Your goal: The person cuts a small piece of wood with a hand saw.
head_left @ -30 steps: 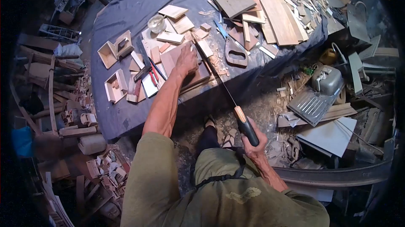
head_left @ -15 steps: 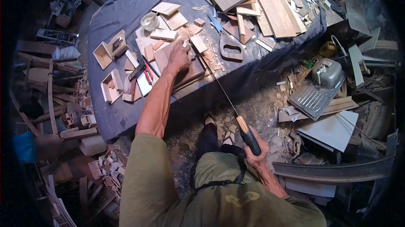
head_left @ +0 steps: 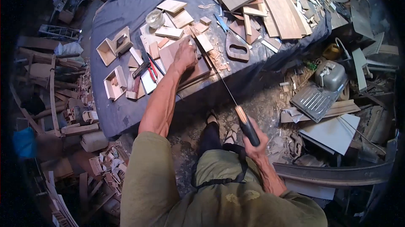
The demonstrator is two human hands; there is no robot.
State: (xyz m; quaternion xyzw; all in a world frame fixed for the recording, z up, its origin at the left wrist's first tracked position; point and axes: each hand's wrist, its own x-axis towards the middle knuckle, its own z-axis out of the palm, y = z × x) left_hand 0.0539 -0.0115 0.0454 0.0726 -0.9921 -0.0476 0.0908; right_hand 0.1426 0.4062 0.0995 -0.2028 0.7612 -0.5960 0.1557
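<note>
My right hand [head_left: 257, 143] is wrapped round the black and wooden handle of a pull saw [head_left: 227, 90]. Its long thin blade reaches up to the table's near edge, lying by a pale piece of wood [head_left: 205, 42]. On the other side of the blade, my left hand [head_left: 187, 54] presses down with curled fingers, gripping what looks like the same piece against a brown board [head_left: 198, 73]. The fingers partly hide that end. Sawdust [head_left: 219, 61] is scattered right of the blade.
A handsaw [head_left: 237, 49] lies right of the work. Left are a hammer [head_left: 141, 70], red-handled pliers [head_left: 152, 71], small wooden boxes [head_left: 114, 84] and a glass jar [head_left: 155, 18]. Boards [head_left: 278, 7] and offcuts pile at the back right. A metal sink [head_left: 316, 96] stands on the cluttered floor.
My right hand and the saw have moved forward, toward the table. My left hand stays pressed on the work. The whole view has shifted slightly.
</note>
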